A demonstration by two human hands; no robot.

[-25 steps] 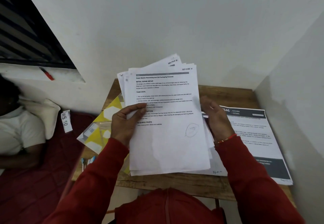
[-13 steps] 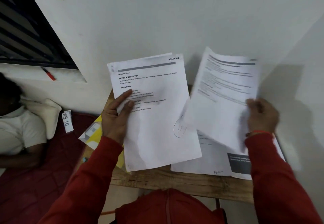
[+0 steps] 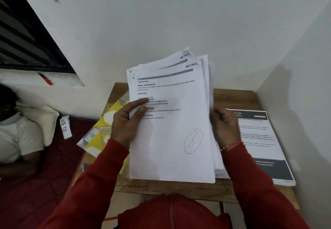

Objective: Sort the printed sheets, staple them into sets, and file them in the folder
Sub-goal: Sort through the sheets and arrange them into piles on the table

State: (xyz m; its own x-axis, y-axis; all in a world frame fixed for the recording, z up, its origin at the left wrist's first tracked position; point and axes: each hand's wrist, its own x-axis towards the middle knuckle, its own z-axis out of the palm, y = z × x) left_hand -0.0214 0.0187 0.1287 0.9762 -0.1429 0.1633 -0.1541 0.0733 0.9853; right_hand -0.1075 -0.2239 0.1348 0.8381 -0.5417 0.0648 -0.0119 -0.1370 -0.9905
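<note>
- Near the frame's bottom, two red sleeves [image 3: 100,184] reach up to a wooden table [image 3: 179,189].
- Mid-frame, the left hand [image 3: 125,121] grips a stack of printed sheets [image 3: 170,139], thumb across the top page; readable there: "SECTION 1", "INITIAL SCENE SETUP", "TASK GOAL", and a pen-circled mark.
- At the stack's right edge, the right hand [image 3: 225,126] pinches the sheets.
- Right of it, a sheet headed "KITCHEN" [image 3: 265,139] lies flat.
- Left, a yellow folder [image 3: 100,135] juts over the table's edge; beyond it, a tag reads "WS 10" [image 3: 64,126].

White black-printed sheets [image 3: 172,139], yellow-and-white patterned folder [image 3: 105,130] — red sleeves [image 3: 254,184], seemingly brown wooden table [image 3: 238,99]
</note>
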